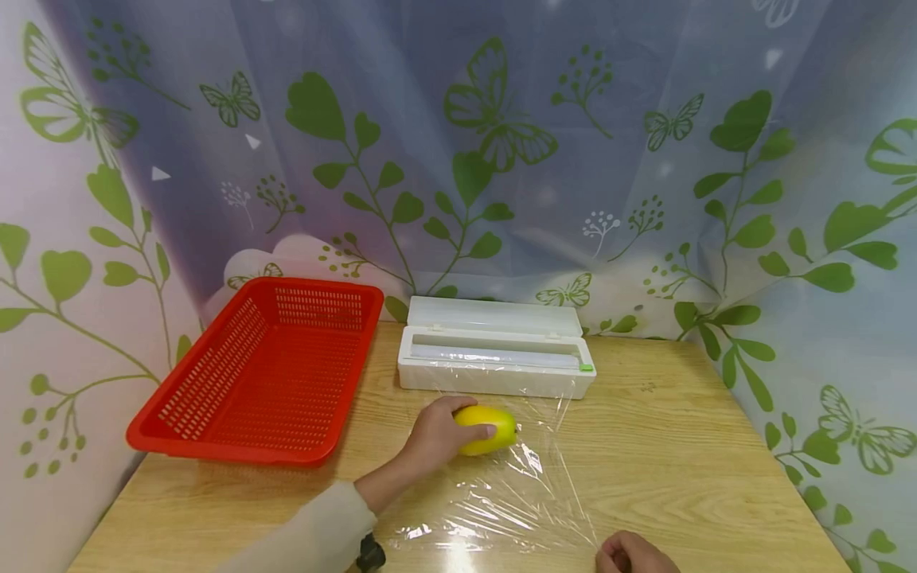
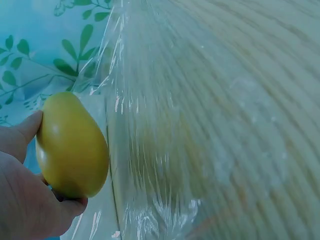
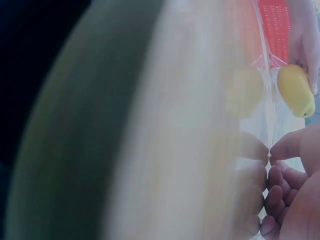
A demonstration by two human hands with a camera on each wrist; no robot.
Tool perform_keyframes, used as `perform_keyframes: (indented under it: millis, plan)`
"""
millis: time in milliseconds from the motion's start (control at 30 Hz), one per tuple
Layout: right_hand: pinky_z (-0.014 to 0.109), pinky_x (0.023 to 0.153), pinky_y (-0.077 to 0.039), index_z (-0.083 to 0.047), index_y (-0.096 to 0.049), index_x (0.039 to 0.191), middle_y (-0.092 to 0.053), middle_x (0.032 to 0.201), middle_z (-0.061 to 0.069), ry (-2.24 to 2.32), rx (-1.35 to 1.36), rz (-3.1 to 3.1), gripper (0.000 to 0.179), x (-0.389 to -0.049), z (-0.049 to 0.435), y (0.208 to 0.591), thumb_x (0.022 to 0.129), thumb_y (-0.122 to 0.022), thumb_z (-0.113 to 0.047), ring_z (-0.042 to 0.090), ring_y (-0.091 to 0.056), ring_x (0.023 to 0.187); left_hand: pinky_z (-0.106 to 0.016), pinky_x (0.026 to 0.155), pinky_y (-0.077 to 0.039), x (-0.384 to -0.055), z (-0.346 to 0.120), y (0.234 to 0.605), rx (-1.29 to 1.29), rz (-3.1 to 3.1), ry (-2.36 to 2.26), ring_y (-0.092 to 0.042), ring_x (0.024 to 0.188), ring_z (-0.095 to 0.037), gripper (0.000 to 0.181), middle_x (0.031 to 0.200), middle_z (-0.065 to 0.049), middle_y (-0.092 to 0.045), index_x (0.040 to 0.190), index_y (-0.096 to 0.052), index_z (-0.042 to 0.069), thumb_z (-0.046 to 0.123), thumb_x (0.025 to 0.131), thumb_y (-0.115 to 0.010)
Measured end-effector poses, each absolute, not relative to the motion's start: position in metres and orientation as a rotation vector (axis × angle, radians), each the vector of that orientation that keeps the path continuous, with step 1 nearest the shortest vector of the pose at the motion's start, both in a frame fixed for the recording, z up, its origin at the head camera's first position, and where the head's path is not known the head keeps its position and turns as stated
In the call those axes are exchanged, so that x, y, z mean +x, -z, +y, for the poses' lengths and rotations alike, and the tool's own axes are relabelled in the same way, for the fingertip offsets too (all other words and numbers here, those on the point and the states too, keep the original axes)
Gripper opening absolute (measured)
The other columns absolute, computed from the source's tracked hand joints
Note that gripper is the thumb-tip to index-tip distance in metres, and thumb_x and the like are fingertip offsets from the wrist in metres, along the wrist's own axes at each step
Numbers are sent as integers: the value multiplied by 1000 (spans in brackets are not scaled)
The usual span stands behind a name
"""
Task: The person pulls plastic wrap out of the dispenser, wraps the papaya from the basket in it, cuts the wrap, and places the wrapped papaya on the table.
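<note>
Left hand, the nearer, curls its grip round the yellow mango, long axis roughly left–right, over the clear film (touching or not, can't tell); right hand pinches the film's near right corner.

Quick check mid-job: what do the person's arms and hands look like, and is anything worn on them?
The left hand is bare and ungloved, below a plain, cream-coloured fabric sleeve. A small black object shows beside the sleeve's edge, too cut off to identify. The right hand is also ungloved; the head view shows no right sleeve.
</note>
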State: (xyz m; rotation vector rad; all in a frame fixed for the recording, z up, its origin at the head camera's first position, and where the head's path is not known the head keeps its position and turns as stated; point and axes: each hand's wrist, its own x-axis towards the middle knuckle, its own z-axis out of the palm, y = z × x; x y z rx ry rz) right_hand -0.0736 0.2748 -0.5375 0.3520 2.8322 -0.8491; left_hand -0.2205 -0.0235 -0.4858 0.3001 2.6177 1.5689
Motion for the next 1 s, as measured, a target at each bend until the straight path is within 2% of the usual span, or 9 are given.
perform_keyframes:
  millis: [700,1000]
  plan:
    - [23,57,-39,-16,-65,87,-55,71,-5,837,317,2836,7,-74,275,535,91,-66,-22,10,-49,64,-37,85,-50,-218,-5,497,379,2625,-1455,-56,101,-21,65,130,-10,-62,129,-63,4,45,82,-82]
    - [23,57,-39,-16,-66,88,-56,71,-5,869,330,2825,7,-74,273,533,91,-65,-22,10,-50,64,-40,89,-52,-218,-5,492,324,2633,-1424,-57,104,-24,73,135,-13,-60,135,-59,4,48,81,-82]
